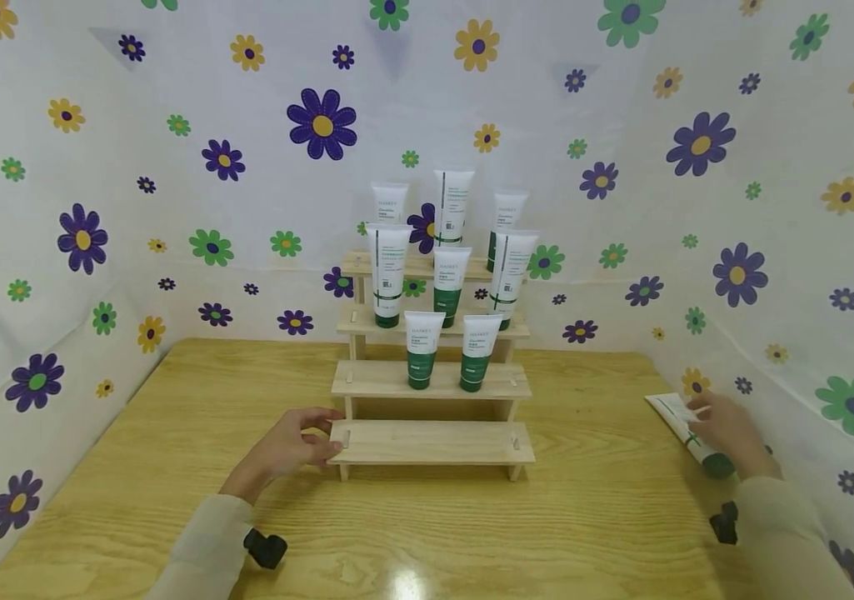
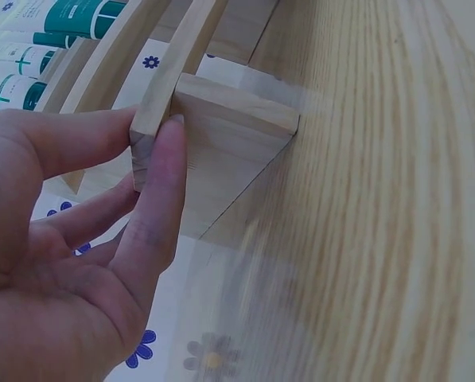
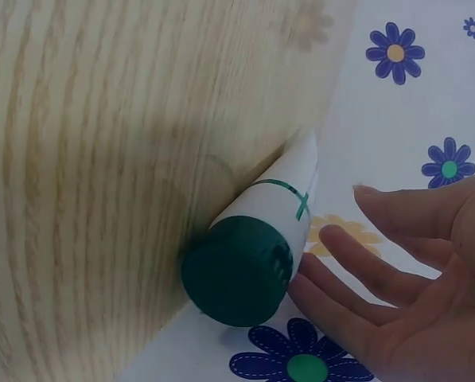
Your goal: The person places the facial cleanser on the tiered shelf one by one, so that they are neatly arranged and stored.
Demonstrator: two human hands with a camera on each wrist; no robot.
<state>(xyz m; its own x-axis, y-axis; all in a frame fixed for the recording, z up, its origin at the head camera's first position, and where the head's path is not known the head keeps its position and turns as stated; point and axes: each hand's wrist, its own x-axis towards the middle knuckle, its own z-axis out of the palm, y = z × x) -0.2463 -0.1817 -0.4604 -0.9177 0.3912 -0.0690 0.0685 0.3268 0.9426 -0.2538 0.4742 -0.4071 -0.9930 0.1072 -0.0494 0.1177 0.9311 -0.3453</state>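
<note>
My left hand (image 1: 286,448) pinches the left end of the lowest board (image 1: 434,443) of a stepped wooden display stand; in the left wrist view, thumb and fingers sit on either side of the board's end (image 2: 145,147). On the table's right side lies a white squeeze tube (image 1: 672,414) with a green cap (image 3: 235,274). Over it is my right hand (image 1: 732,429). In the right wrist view, that hand's fingers (image 3: 344,310) are spread and loosely bent beside the tube, a lower fingertip right at its side, none wrapped around it.
Several white-and-green tubes stand on caps on the stand's upper three steps, two of them on the second-lowest step (image 1: 374,379). Flower-print cloth (image 1: 247,192) walls the wooden table (image 1: 427,533) at the back and sides, close beside the lying tube.
</note>
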